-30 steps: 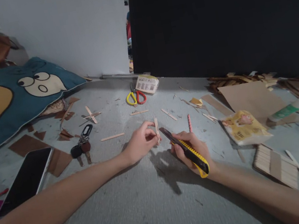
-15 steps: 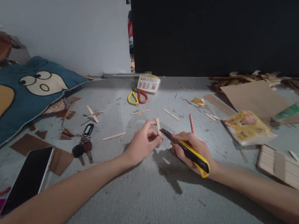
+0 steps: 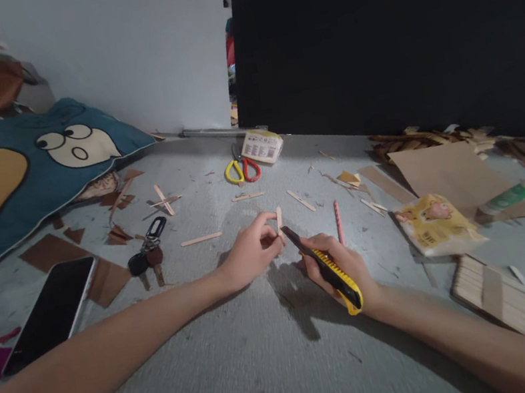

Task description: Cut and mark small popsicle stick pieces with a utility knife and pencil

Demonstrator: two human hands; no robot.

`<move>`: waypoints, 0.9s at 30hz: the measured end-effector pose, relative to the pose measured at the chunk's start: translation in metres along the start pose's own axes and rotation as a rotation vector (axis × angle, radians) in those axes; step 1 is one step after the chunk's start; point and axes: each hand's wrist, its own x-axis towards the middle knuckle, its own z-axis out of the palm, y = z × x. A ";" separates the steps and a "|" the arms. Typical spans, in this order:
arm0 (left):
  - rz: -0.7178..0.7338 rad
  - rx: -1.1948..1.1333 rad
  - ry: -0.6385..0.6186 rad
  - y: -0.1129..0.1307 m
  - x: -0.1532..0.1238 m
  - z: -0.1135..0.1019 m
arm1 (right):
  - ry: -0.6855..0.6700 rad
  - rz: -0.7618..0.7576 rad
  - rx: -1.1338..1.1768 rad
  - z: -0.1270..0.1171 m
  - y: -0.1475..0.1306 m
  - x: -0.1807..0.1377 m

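Between the thumb and fingers of my left hand (image 3: 254, 249), a pale wooden craft stick (image 3: 279, 218) is pinched, standing nearly upright. My right hand (image 3: 340, 264) is wrapped round a yellow and black utility knife (image 3: 329, 269). Its dark tip points up and left, at or very close to the lower part of the stick; I cannot tell whether they touch. A pink striped pencil-like stick (image 3: 338, 220) lies just beyond my right hand. Beyond my left hand lie loose craft sticks (image 3: 201, 239) and another craft stick (image 3: 300, 200).
Scissors (image 3: 243, 170) lie at the back by a white packet (image 3: 261, 146). To the left are keys (image 3: 154, 256), a phone (image 3: 52, 311) and a blue cushion (image 3: 78, 131). On the right sit a yellow packet (image 3: 435, 224), a glue stick (image 3: 520, 191), cardboard (image 3: 433, 170) and bundled craft sticks (image 3: 493, 294).
The rear end of the utility knife has shifted slightly left and down with my right hand. My left hand keeps its pinch on the craft stick, almost unmoved.
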 end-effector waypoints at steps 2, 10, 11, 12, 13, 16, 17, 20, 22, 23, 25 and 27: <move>0.007 0.017 -0.011 0.000 0.000 0.000 | 0.001 -0.017 -0.006 0.000 0.000 0.001; -0.004 0.002 -0.014 0.003 0.000 0.000 | 0.013 0.023 0.030 -0.001 0.000 0.001; -0.007 0.001 -0.012 0.003 0.000 0.000 | 0.013 0.028 0.034 0.000 0.000 0.000; -0.008 -0.002 -0.012 0.003 0.000 0.000 | 0.014 0.028 0.033 0.000 0.000 0.000; -0.007 -0.005 -0.010 0.002 0.000 0.000 | 0.012 0.026 0.028 0.000 0.001 -0.001; 0.004 -0.006 -0.017 0.001 0.001 0.001 | -0.002 0.030 0.015 0.000 0.001 -0.001; 0.008 -0.004 -0.021 0.000 0.001 0.001 | -0.003 0.032 0.014 0.000 0.001 -0.001; 0.009 -0.008 -0.028 0.000 0.000 0.001 | -0.007 0.034 0.030 0.000 0.000 0.000; 0.004 -0.011 -0.022 0.001 0.000 0.001 | -0.006 0.040 0.036 0.000 -0.001 0.000; 0.002 -0.011 -0.019 0.001 0.000 0.001 | -0.002 0.044 0.035 0.000 -0.002 0.000; 0.000 -0.007 -0.019 0.001 0.000 0.001 | 0.002 0.056 0.026 0.000 -0.002 0.000; 0.000 0.001 -0.021 0.000 0.000 0.001 | -0.003 0.061 0.023 0.000 -0.003 0.000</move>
